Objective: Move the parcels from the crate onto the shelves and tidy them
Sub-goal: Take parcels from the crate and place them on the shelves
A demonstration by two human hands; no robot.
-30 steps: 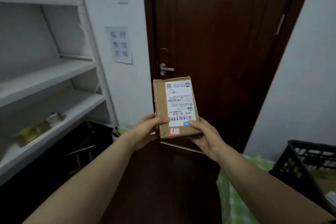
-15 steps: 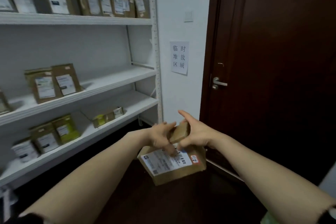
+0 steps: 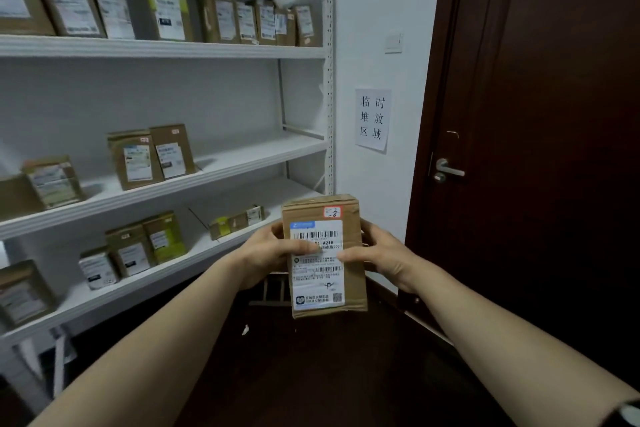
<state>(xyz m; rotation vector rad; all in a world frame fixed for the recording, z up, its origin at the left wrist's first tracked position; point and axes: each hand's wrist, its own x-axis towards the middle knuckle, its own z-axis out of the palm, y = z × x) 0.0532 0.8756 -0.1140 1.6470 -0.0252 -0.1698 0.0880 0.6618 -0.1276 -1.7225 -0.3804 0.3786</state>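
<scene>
— Where is the parcel [image 3: 323, 291]?

— In the air, upright, its white label [image 3: 317, 274] facing the camera. It is in front of the right end of the shelves [image 3: 166, 49], about level with the lowest board in view. A small red-edged sticker [image 3: 332, 211] sits at its top right corner.

— Who has it?

— Both hands. The left hand [image 3: 265, 253] grips the left edge, thumb laid across the label, the other fingers curled round behind. The right hand [image 3: 384, 253] grips the right edge the same way, thumb on the label's right side; its fingers at the back are mostly hidden.

— And the shelves?

— 3 white boards show well. The top one carries a close row of boxes [image 3: 221, 15], all standing. The middle one has a pair of boxes [image 3: 152, 156] leaning together, and another further left. The lowest has a group of boxes [image 3: 145, 246] standing at the left and 1 small box [image 3: 239, 220] lying flat, just left of the left hand.

— What is to the right?

— A white wall [image 3: 374, 10] with a paper sign [image 3: 372, 120] and a light switch [image 3: 393, 42] above it, then a dark wooden door [image 3: 536, 114] with a silver handle [image 3: 448, 170].
</scene>
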